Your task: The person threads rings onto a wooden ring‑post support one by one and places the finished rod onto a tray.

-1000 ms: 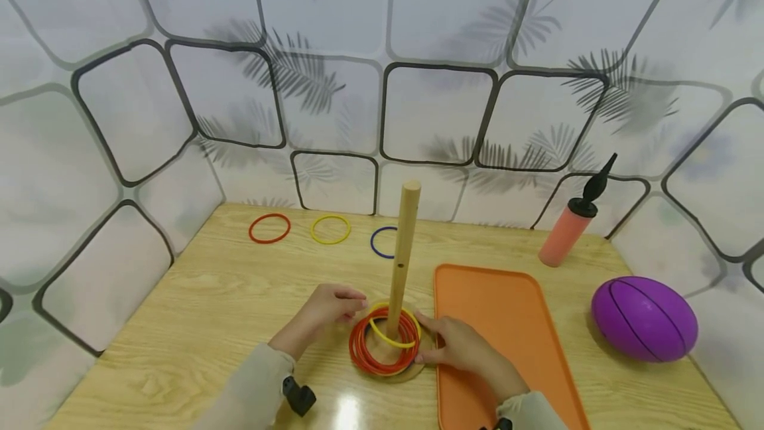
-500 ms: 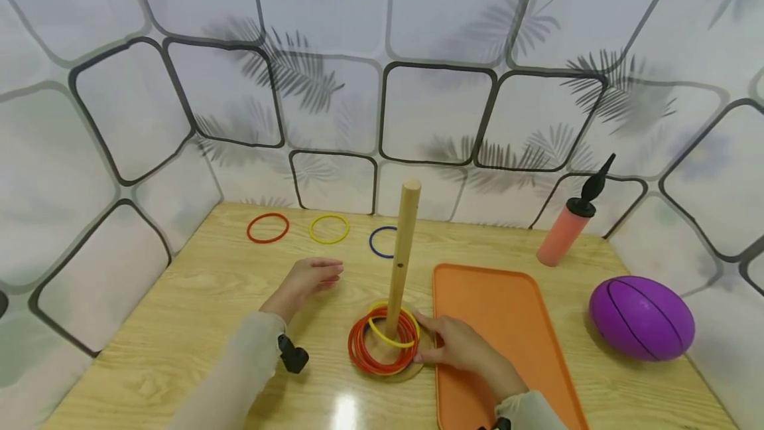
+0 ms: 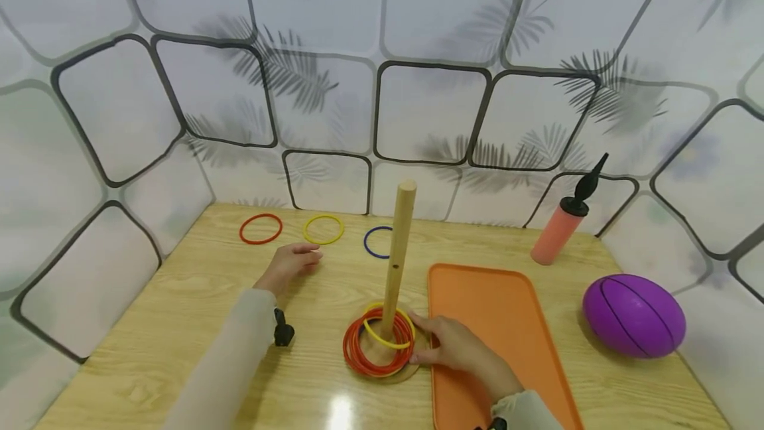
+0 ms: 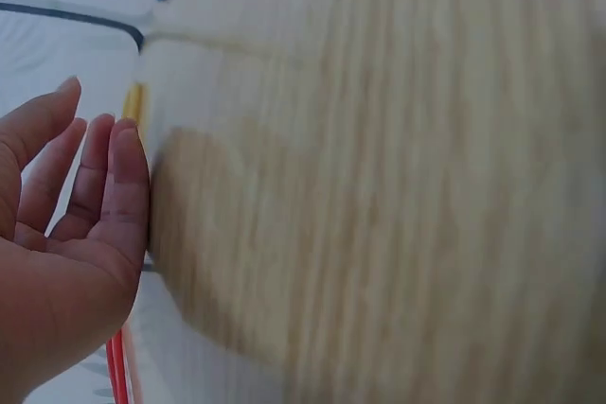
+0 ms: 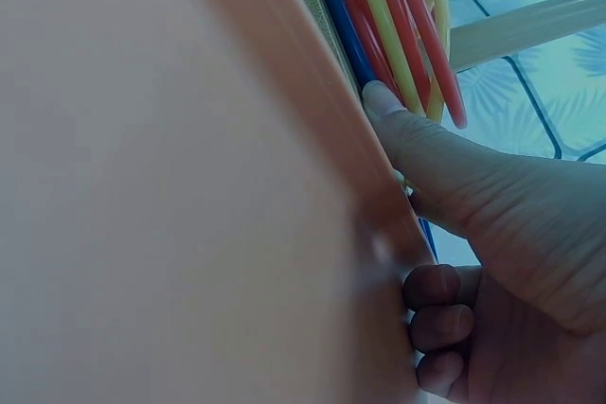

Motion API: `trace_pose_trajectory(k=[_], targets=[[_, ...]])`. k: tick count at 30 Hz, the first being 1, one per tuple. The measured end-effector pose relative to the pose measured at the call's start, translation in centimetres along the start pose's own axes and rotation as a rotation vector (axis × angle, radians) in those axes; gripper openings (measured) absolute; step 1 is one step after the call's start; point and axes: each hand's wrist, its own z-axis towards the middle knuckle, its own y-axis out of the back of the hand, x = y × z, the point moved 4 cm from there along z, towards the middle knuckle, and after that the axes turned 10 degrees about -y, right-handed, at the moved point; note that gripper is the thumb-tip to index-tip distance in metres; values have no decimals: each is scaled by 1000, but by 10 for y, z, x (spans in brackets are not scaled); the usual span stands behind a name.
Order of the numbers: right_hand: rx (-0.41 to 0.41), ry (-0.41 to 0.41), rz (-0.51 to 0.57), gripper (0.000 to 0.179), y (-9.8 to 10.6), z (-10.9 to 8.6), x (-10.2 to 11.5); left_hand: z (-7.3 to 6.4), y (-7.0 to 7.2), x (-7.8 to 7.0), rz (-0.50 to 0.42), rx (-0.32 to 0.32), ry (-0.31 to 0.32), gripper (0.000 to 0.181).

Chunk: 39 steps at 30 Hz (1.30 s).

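My left hand [image 3: 290, 265] reaches over the table with fingers extended and nothing held. Its fingertips are just in front of a yellow ring [image 3: 323, 243] lying flat at the back, between a red ring [image 3: 260, 243] and a blue ring [image 3: 366, 242]. A wooden post [image 3: 398, 257] stands upright on a round base, with a stack of rings [image 3: 348, 352], mostly red, around its foot. My right hand [image 3: 456, 347] grips the right side of this ring toss stand. In the right wrist view its thumb [image 5: 426, 139] presses at the bottom blue ring [image 5: 343, 26]; the other fingers are curled.
An orange tray [image 3: 483, 297] lies under my right forearm, right of the stand. A pink hand pump [image 3: 558, 234] stands at the back right. Near the table's right edge sits a purple ball [image 3: 634, 316]. A patterned wall [image 3: 334, 181] rises behind the table.
My left hand has left the side of the ring stack and moved back and left toward the yellow ring. The right hand keeps its place at the stand.
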Motion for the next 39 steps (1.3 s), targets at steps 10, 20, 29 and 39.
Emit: trace_pose_trajectory(k=[10,20,29,39], targets=[[5,-20,2,80,-1,-1,-1,22,2,0,11,-5,-37,45],[50,-56,14,81,2,1,-2,36,-1,2,157,-117,14,33],[58,-66,14,82,0,2,-2,33,-6,-9,509,-165,-92,20],[61,-64,8,81,0,2,-2,28,-8,-13,538,-136,-97,20]])
